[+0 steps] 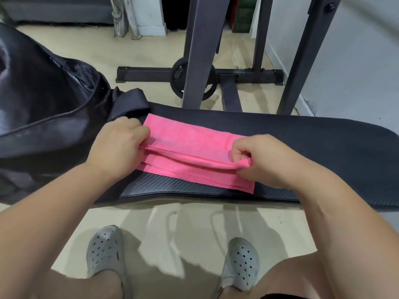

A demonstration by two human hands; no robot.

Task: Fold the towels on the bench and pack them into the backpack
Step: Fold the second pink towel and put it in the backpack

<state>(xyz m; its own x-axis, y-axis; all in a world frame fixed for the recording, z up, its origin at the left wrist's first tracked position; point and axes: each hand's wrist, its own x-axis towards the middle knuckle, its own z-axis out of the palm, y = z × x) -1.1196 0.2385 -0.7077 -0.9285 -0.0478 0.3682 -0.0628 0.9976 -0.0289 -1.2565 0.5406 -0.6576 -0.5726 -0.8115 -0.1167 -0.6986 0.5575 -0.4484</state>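
Left hand (pixel 117 145) and right hand (pixel 265 161) pinch one pink towel (pixel 190 137) between fingers on one bench (pixel 302 134).

I see a pale beige floor (pixel 140 50) running back from the far edge of the table (pixel 302 134). Dark grey metal uprights (pixel 198 50) rise out of my view from a black base bar (pixel 146 74), and the left one partly hides a black weight plate (pixel 176 87). On the right is a white wall (pixel 356 61) with a white skirting board (pixel 302 104). Far left, what looks like a grey sofa (pixel 58 9) sits near metal poles (pixel 121 18) and a white pillar (pixel 151 16). The light is soft, with faint shadows on the floor by the table's near edge.
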